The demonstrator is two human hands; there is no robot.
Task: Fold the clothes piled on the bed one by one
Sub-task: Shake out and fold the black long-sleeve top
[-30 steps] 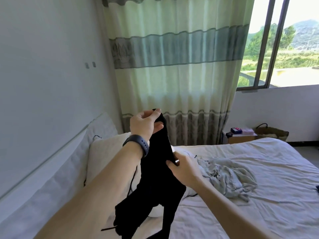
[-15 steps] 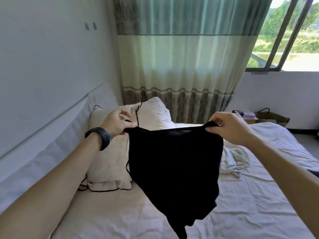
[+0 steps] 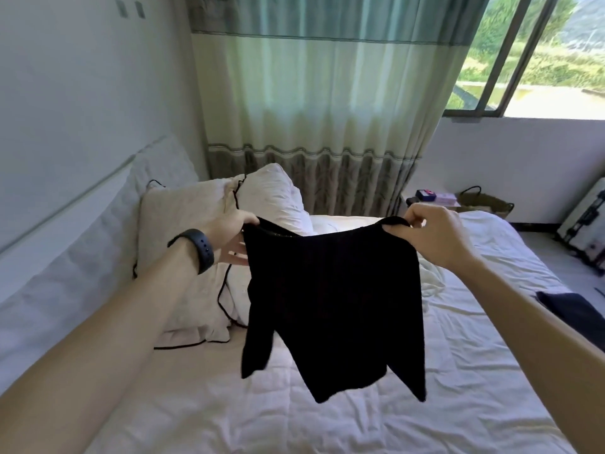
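A black top [image 3: 334, 306] hangs spread out in the air above the white bed [image 3: 229, 404], its sleeves dangling at both lower sides. My left hand [image 3: 230, 237], with a dark wristband, holds its upper left corner; the fingers lie partly behind the cloth. My right hand [image 3: 432, 234] pinches the upper right corner. A crumpled pale garment [image 3: 432, 283] lies on the bed behind the top, mostly hidden by it. A dark piece of clothing [image 3: 569, 309] lies at the bed's right edge.
Two white pillows [image 3: 196, 250] with black piping lean at the headboard on the left. A curtain [image 3: 311, 109] hangs behind the bed. A small table with boxes [image 3: 432, 198], a woven basket [image 3: 487, 204] and a suitcase [image 3: 586, 231] stand at the right.
The black top was bunched between my hands close together a second ago. My hands have moved apart and lowered, and the top now hangs open and flat.
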